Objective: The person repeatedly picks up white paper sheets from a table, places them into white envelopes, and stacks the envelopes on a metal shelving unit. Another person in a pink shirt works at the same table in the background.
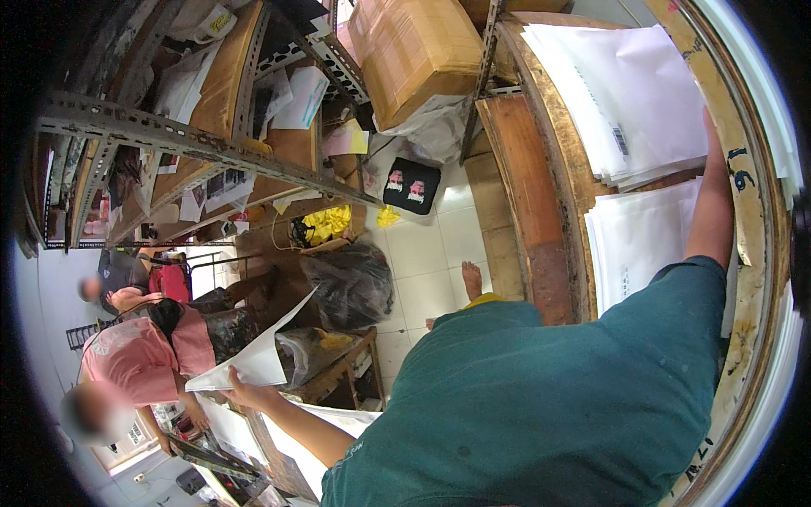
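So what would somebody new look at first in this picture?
Probably the big dark green shirt filling the lower middle, and the left hand holding a white sheet out at the lower left. Next might come the stacks of white sheets at the upper right and the big taped cardboard box at the top. The bright yellow bundle stands out too, left of the middle.

White sheet (260, 359), held aslant; stack of white sheets (621, 89) (barcode on top), flat on wooden shelf (562, 139).
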### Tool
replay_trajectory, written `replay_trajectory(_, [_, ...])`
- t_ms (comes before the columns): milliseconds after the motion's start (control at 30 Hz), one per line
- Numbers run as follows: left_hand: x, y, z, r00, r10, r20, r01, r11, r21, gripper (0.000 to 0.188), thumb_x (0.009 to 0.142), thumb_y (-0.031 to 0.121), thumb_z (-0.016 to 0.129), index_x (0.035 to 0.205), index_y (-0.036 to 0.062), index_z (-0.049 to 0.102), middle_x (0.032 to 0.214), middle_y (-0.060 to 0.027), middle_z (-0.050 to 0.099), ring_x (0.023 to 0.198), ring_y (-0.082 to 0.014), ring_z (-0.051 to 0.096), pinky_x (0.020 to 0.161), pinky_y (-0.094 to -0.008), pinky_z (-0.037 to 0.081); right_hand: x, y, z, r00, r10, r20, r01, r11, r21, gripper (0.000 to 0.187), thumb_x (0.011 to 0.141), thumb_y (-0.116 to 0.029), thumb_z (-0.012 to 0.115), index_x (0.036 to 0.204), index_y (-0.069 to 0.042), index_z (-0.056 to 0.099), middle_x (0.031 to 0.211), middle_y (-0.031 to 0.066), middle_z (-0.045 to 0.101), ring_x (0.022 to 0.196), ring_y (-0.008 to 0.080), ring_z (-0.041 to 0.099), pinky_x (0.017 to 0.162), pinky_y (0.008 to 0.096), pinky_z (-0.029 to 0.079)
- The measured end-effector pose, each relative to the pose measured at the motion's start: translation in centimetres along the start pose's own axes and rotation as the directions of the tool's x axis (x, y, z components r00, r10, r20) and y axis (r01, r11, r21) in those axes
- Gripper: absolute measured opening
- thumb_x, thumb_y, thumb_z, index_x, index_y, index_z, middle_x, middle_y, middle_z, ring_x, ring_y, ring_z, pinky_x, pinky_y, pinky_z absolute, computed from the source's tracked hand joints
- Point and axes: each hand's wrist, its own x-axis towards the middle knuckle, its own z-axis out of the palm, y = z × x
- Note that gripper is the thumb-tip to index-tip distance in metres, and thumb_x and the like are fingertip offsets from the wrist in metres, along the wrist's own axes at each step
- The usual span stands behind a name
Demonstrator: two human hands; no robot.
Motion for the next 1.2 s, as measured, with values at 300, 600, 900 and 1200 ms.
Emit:
replay_trajectory(300, [-2.9, 3.8, 2.2, 0.997, 0.008, 0.072, -0.007, 1.0, -0.008, 0.063, 0.071, 0.006, 0.062, 0.129, 0.0011, 0.037, 0.121, -0.0146, 0.046, 0.102, -0.0237, 0.049, 0.088, -0.0352, 0.041, -4.2, -9.0, -2.5, 0.986, -0.095, 0.136, 0.091, 0.995, 0.041, 0.047, 0.085, -0.037, 0.047, 0.128, -0.02, 0.043, 0.135, 0.0144, 0.036, 0.125, 0.0317, 0.033, 0.1, 0.0472, 0.028])
replay_trajectory(600, [-5.4, 6.5, 2.2, 0.778, -0.039, 0.627, -0.097, 0.979, 0.182, 0.042, 0.079, 0.003, 0.058, 0.12, -0.0027, 0.047, 0.111, -0.0116, 0.054, 0.098, -0.0159, 0.051, 0.084, -0.0272, 0.04, -4.2, -11.4, -3.3, 0.994, -0.053, 0.095, 0.054, 0.999, -0.008, 0.046, 0.086, -0.039, 0.047, 0.13, -0.029, 0.039, 0.14, 0.0106, 0.03, 0.126, 0.032, 0.031, 0.099, 0.0524, 0.027])
replay_trajectory(900, [-8.5, 6.1, 3.9, 0.269, 0.003, 0.963, -0.693, 0.695, 0.191, 0.032, 0.073, 0.017, 0.059, 0.105, 0.0153, 0.062, 0.085, -0.0144, 0.063, 0.083, -0.0313, 0.06, 0.07, -0.0413, 0.047, -12.2, -32.6, -24.2, 0.514, -0.59, -0.623, 0.783, 0.027, 0.621, 0.024, 0.067, -0.004, 0.061, 0.091, -0.005, 0.056, 0.119, 0.0159, 0.051, 0.115, 0.0333, 0.045, 0.097, 0.0408, 0.034])
replay_trajectory(1200, [-10.7, 5.5, -2.0, 0.201, 0.097, 0.975, -0.813, 0.572, 0.111, 0.023, 0.072, 0.012, 0.055, 0.093, 0.0158, 0.063, 0.076, -0.0119, 0.063, 0.072, -0.0311, 0.061, 0.062, -0.0417, 0.046, -31.6, -43.1, -31.3, -0.122, -0.816, -0.565, 0.681, -0.483, 0.55, 0.013, 0.065, -0.002, 0.057, 0.078, -0.005, 0.053, 0.087, 0.0122, 0.059, 0.086, 0.0316, 0.056, 0.074, 0.0414, 0.041])
